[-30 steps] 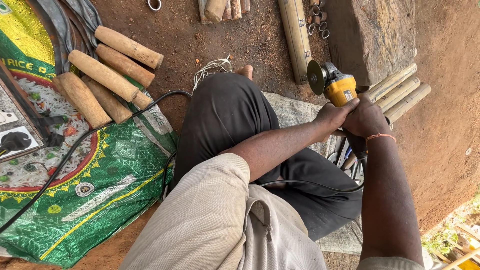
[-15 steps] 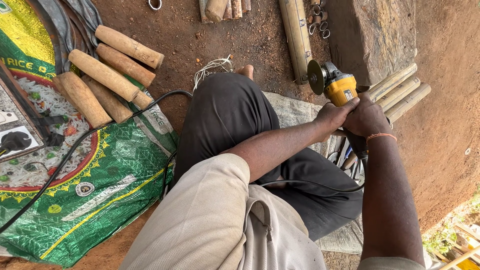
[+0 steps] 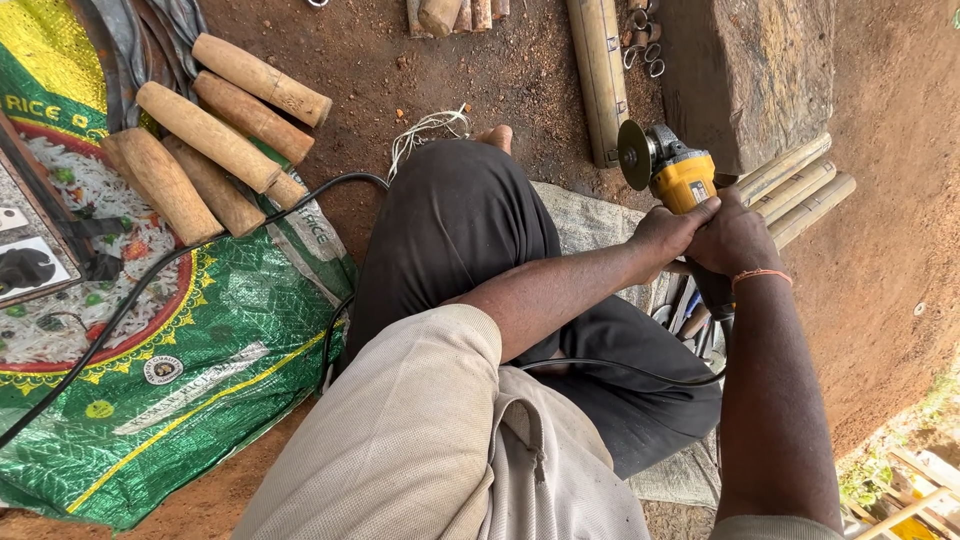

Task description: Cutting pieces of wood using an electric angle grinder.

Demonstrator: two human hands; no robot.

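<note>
Hands meet on a yellow angle grinder point(image 3: 672, 170), held above bamboo poles point(image 3: 800, 185), the left hand point(image 3: 668, 232) and right hand point(image 3: 735, 240) with fingers clamped around its body, beside a wooden block point(image 3: 750, 70).

We see the scene in bright, even daylight, with soft shade over most of the ground and stronger sun on the bare earth at the far right. Shadows are faint and diffuse. The picture is sharp throughout, without glare or motion blur; wide-angle stretching shows slightly toward the edges.
</note>
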